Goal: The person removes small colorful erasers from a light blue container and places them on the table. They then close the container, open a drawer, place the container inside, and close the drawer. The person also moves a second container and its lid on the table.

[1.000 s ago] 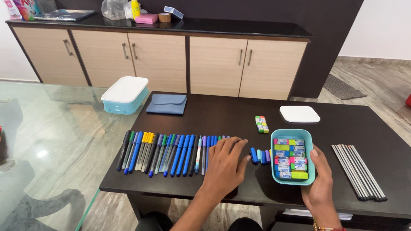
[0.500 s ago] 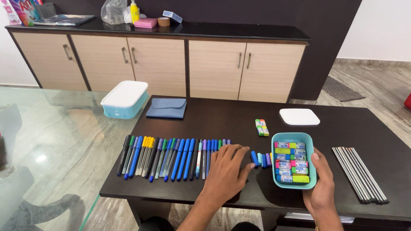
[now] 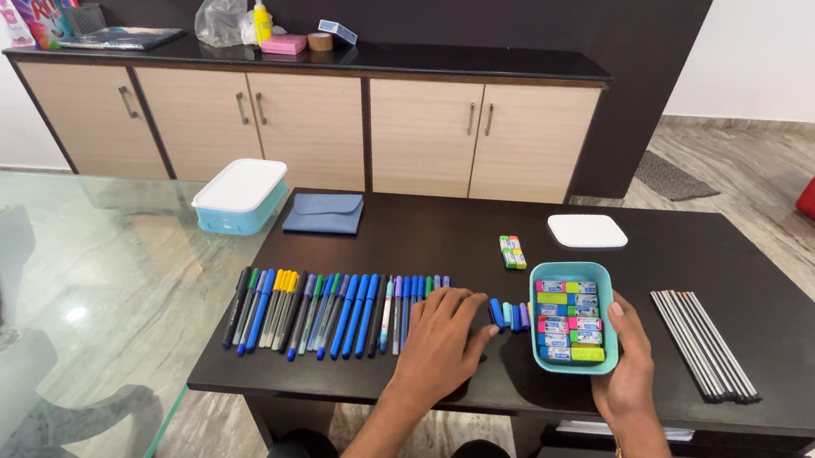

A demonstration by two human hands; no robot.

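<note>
My left hand lies flat, fingers spread, on the right end of a long row of pens laid side by side on the dark desk. A few blue pen caps show just right of its fingers. My right hand grips the right edge of a small teal box filled with coloured erasers. Two loose erasers lie behind the box.
A row of grey pencils lies at the right. A white lid, a blue pouch and a teal lidded box sit at the back. A glass table adjoins on the left; cabinets stand behind.
My left hand has shifted slightly over the pens' right end. The teal box has stayed in my right hand.
</note>
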